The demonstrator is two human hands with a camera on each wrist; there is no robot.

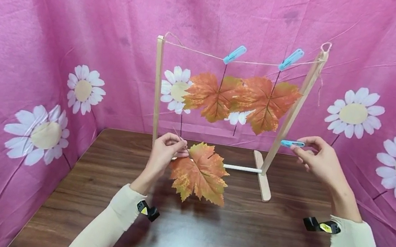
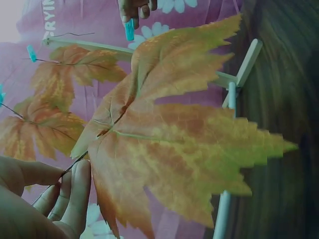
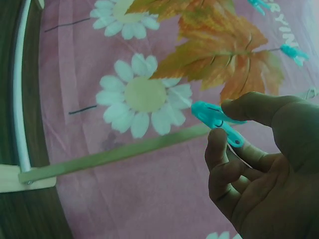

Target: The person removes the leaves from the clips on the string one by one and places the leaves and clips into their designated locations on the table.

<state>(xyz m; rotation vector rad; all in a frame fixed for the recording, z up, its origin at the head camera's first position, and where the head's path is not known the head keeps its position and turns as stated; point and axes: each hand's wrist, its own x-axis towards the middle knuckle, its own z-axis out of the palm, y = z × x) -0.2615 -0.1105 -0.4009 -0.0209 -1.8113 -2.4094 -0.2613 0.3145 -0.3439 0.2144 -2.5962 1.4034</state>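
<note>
My left hand (image 1: 166,151) pinches the thin stem of an orange and yellow-green maple leaf (image 1: 201,173), which hangs in front of the wooden stand's left side. In the left wrist view the leaf (image 2: 164,134) spreads out wide beyond the fingertips. Out to the right of the stand, my right hand (image 1: 318,160) pinches a blue clothespin (image 1: 292,143) between thumb and fingers. Up close in the right wrist view, that clothespin (image 3: 217,119) points away from the hand toward the stand. Two similar leaves, a left one (image 1: 214,96) and a right one (image 1: 267,104), hang by their stems from a string.
The string (image 1: 258,63) runs between two upright wooden posts, the right one (image 1: 296,102) leaning outward. Blue clothespins, one left (image 1: 235,54) and one right (image 1: 291,59), clip the hanging stems. A white rod (image 1: 243,168) joins the stand's feet (image 1: 262,181) on the brown table (image 1: 241,242).
</note>
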